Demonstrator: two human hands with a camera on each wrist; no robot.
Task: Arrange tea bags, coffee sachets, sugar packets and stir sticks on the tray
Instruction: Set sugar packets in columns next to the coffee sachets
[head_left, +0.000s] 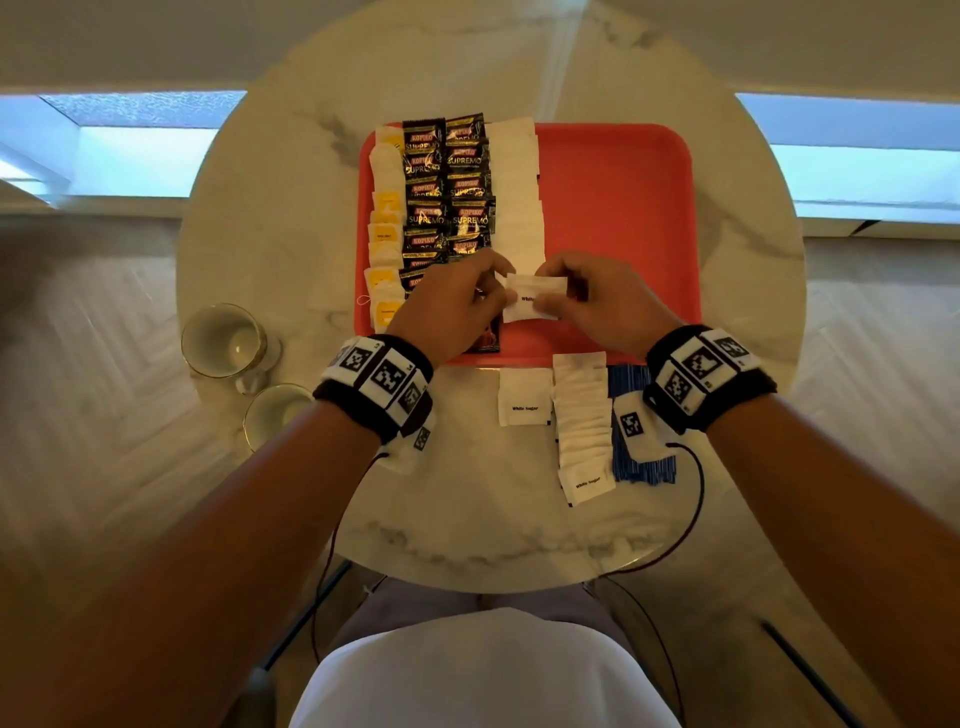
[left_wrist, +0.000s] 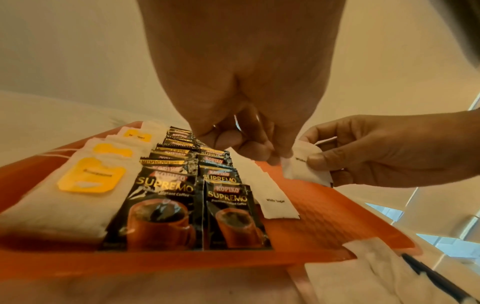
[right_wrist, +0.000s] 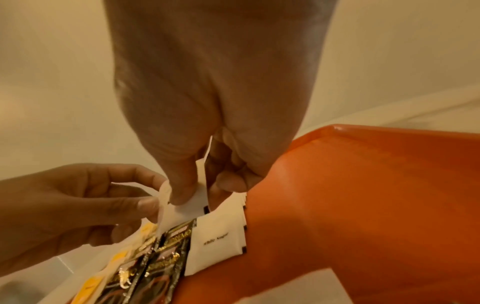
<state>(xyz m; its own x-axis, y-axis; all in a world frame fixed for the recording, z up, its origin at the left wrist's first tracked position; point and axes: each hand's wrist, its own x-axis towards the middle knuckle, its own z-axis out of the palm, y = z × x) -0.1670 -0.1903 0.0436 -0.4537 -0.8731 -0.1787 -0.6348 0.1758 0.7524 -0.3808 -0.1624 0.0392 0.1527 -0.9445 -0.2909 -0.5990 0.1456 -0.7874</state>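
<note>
Tray (head_left: 623, 171) — tea bags (head_left: 387, 228), coffee sachets (head_left: 449, 192), sugar column (head_left: 519, 208) laid; both hands (head_left: 457, 306) (head_left: 597, 301) pinch one sugar packet (head_left: 532, 299); spare sugar (head_left: 582, 431), stir sticks (head_left: 636, 467) — outstanding.

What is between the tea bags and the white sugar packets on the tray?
Two columns of black Kopiko coffee sachets lie between the tea bags and the row of sugar packets on the tray. The head view shows it best.

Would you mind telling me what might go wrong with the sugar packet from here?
Both hands, left and right, pinch one sugar packet above the tray; pulling apart might tear it. Setting it down could nudge the overlapped sugar row. The wrists might also brush the loose packets on the table.
</note>
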